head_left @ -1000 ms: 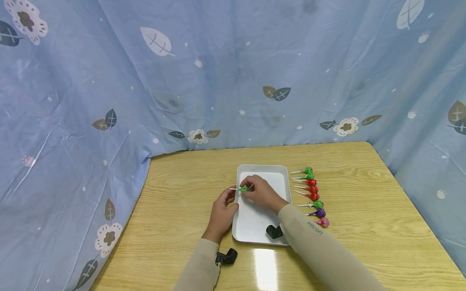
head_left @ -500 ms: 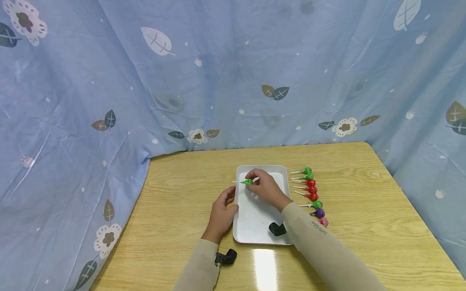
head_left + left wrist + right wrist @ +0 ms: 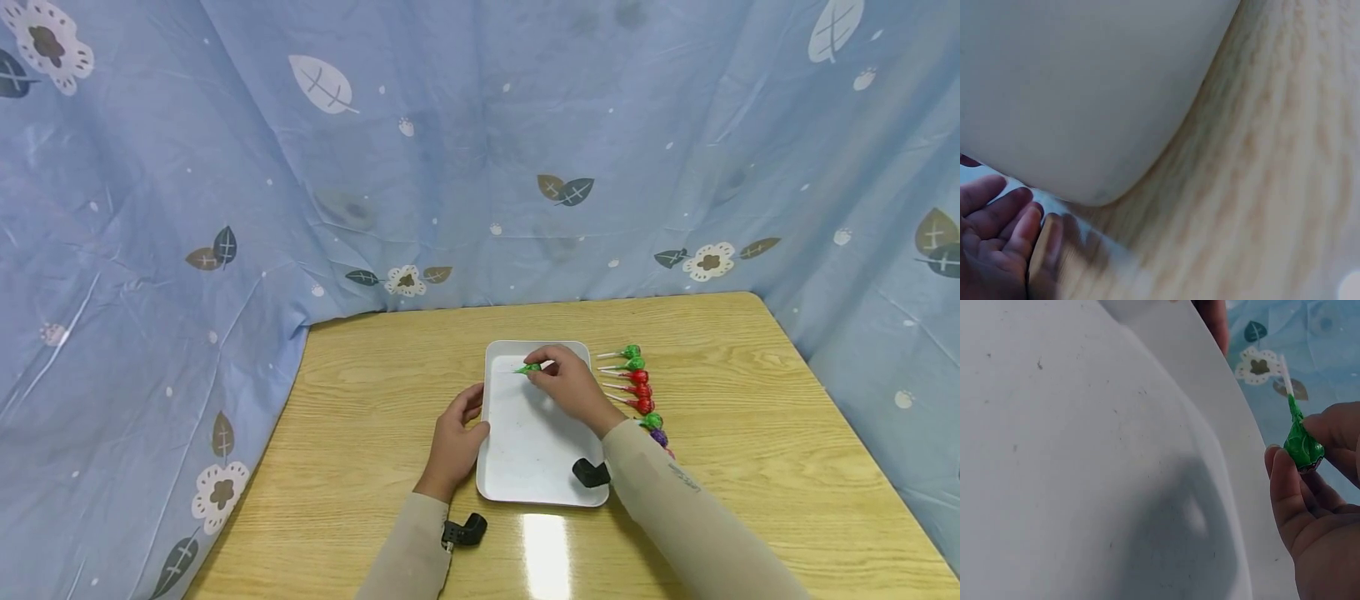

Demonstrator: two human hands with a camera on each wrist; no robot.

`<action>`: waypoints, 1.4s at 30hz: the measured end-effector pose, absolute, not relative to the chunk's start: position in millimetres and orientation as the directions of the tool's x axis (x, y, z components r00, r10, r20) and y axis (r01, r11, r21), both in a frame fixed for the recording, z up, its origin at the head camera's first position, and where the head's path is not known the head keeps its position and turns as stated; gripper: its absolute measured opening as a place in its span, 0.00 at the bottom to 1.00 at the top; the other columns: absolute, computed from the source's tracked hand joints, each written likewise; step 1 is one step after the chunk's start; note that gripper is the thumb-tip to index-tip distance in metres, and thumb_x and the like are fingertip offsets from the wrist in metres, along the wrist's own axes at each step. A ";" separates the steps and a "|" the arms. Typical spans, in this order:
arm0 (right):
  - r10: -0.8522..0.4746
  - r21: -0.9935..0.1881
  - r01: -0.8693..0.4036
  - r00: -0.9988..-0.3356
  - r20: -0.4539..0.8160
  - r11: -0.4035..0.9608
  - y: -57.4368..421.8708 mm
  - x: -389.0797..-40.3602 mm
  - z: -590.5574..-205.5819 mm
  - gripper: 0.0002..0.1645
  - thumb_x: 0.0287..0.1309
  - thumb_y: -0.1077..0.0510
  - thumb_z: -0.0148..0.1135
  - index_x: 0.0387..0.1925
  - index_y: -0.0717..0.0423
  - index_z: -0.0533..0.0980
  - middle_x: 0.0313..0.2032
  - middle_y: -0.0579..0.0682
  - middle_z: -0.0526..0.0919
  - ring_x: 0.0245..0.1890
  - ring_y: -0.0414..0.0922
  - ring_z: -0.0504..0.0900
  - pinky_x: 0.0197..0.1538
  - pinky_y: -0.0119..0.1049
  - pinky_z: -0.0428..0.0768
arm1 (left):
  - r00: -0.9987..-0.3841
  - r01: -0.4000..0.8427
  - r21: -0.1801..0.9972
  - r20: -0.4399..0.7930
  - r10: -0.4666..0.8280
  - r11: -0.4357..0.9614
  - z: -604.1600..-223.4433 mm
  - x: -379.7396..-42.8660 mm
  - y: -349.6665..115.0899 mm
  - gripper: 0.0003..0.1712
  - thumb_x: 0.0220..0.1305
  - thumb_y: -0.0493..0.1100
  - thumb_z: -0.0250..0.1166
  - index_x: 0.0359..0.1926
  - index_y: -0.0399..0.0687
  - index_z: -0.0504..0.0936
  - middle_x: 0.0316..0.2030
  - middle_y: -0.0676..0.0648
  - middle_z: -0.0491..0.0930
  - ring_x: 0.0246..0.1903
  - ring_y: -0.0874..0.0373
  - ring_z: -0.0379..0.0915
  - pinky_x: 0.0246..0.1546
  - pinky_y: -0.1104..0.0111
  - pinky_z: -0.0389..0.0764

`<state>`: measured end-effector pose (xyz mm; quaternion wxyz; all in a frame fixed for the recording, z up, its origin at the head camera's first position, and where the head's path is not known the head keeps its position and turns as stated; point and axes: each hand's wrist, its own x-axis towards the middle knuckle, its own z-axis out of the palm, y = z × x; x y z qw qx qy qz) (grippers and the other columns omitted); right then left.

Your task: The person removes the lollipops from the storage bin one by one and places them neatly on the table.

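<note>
Carried up from the tray's left rim, the green lollipop [image 3: 531,367] now hangs over its upper middle, pinched by the right hand [image 3: 570,387]. Left hand [image 3: 457,437] rests loosely curled against the white tray [image 3: 525,467]. Placing looks underway; lowering and letting go seems next.

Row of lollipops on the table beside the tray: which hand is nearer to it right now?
Right. The right hand, pinching a green lollipop over the tray, is beside the row of lollipops; the left hand rests across the tray.
</note>
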<state>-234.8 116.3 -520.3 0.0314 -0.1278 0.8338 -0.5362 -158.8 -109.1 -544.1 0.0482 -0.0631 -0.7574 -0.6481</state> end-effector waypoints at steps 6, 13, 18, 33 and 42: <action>-0.223 -0.903 -0.148 -0.973 0.060 0.404 124.9 -229.5 -519.4 0.12 0.71 0.63 0.71 0.54 0.60 0.84 0.51 0.53 0.84 0.41 0.49 0.82 0.42 0.44 0.80 | -0.986 0.167 0.974 0.165 0.028 0.154 -543.4 -159.4 -108.5 0.33 0.65 0.18 0.58 0.72 0.24 0.73 0.65 0.27 0.77 0.65 0.34 0.75 0.68 0.40 0.72; -0.233 -0.892 -0.177 -0.969 0.084 0.415 133.1 -224.9 -518.3 0.11 0.70 0.65 0.71 0.52 0.57 0.85 0.51 0.53 0.83 0.43 0.50 0.82 0.45 0.46 0.80 | -0.987 0.161 0.974 0.160 0.020 0.161 -541.6 -158.1 -107.3 0.34 0.65 0.18 0.58 0.72 0.25 0.73 0.65 0.28 0.78 0.65 0.35 0.75 0.69 0.40 0.71; -0.236 -0.888 -0.190 -0.967 0.096 0.418 137.0 -222.1 -519.1 0.11 0.70 0.66 0.71 0.52 0.59 0.85 0.52 0.55 0.82 0.45 0.51 0.82 0.46 0.45 0.81 | -0.986 0.166 0.973 0.165 0.023 0.162 -541.3 -157.3 -107.5 0.34 0.64 0.19 0.58 0.72 0.26 0.74 0.65 0.29 0.78 0.65 0.37 0.75 0.69 0.40 0.71; -0.227 -0.893 -0.201 -0.967 0.115 0.403 148.1 -206.7 -512.1 0.12 0.69 0.67 0.71 0.52 0.58 0.86 0.49 0.53 0.83 0.43 0.50 0.82 0.44 0.42 0.83 | -0.985 0.173 0.971 0.168 0.046 0.163 -579.0 -172.5 -118.3 0.35 0.67 0.22 0.62 0.75 0.38 0.76 0.66 0.39 0.80 0.65 0.45 0.77 0.68 0.46 0.74; -0.190 -0.908 -0.163 -0.977 0.095 0.386 161.3 -191.6 -505.3 0.13 0.70 0.66 0.72 0.54 0.61 0.84 0.49 0.55 0.81 0.41 0.50 0.79 0.39 0.36 0.81 | -0.980 0.193 0.962 0.182 0.074 0.194 -580.3 -173.4 -121.6 0.35 0.67 0.26 0.61 0.75 0.41 0.76 0.65 0.44 0.81 0.65 0.51 0.77 0.68 0.52 0.75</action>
